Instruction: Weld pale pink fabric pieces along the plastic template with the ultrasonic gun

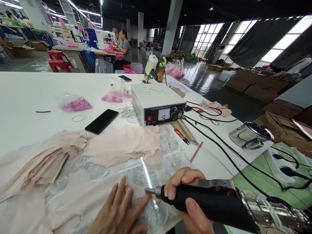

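My right hand [192, 195] is wrapped around a black handheld ultrasonic tool [207, 198] with a narrow metal tip. The tip points left and meets the end of my left index finger, above the edge of a pale pink fabric piece [97, 195]. Spread out flat, my left hand [122, 208] presses on that fabric. Beneath lies a grey, stone-patterned glossy sheet [138, 175]. More pale pink pieces [126, 143] lie beyond, and a gathered stack of fabric [48, 159] rests to the left. The tool's cable leads to a white control box [158, 97].
Orange thread snips [181, 136], a black phone [101, 121] and bags of pink bits [76, 103] lie on the white table. Black cables [219, 146] cross the right side near a lidded steel mug [251, 135]. People [125, 47] sit at sewing machines farther back.
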Demonstrator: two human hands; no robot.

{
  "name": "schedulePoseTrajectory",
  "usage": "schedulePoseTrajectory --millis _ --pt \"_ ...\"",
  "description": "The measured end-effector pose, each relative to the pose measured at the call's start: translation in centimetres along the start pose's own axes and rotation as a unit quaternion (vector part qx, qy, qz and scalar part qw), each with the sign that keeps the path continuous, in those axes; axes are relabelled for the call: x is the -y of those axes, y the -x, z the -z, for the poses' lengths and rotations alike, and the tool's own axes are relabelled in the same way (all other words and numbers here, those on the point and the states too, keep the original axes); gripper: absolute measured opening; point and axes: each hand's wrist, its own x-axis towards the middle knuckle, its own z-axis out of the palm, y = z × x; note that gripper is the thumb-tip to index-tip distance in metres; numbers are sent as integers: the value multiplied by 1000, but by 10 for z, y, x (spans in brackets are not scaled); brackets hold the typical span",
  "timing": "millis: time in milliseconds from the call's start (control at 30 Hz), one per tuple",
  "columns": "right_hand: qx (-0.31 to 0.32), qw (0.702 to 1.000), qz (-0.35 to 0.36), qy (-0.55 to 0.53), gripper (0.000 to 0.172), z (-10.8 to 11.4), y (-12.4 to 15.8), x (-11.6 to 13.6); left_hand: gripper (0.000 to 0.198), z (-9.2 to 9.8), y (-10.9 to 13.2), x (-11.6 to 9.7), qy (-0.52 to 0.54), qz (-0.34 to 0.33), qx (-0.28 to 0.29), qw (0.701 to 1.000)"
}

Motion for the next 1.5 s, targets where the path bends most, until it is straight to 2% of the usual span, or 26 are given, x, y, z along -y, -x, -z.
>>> schedulePoseTrajectory --millis 200,467,700,900,1167,1233,1333,1433,1500 --pt "1 1000 -18 14 16 -2 2 -3 76 3 -3 -2 -11 9 -17 1000" --pt "9 999 -2 48 14 -2 1 -6 65 0 -2 0 -4 16 -45 999" --pt "24 998 10 53 13 -4 -1 -10 66 -3 5 2 -23 -2 -15 1000" --pt "41 999 8 22 13 -10 -1 -17 67 -7 9 3 -23 -9 -19 1000" --pt "23 999 3 41 14 -16 -3 -20 61 -9 9 4 -24 -19 -34 999" --pt "21 999 1 44 14 -17 -4 -19 60 -11 9 0 -21 0 -37 999" --pt "18 999 -5 30 13 -17 -5 -18 58 -17 9 -10 -10 62 -54 997" --pt "29 999 -13 7 14 -20 -4 -20 45 -23 9 -19 -1 103 -74 992" --pt "13 1000 -24 7 15 -26 -3 -20 41 -24 8 -22 6 116 -81 990"
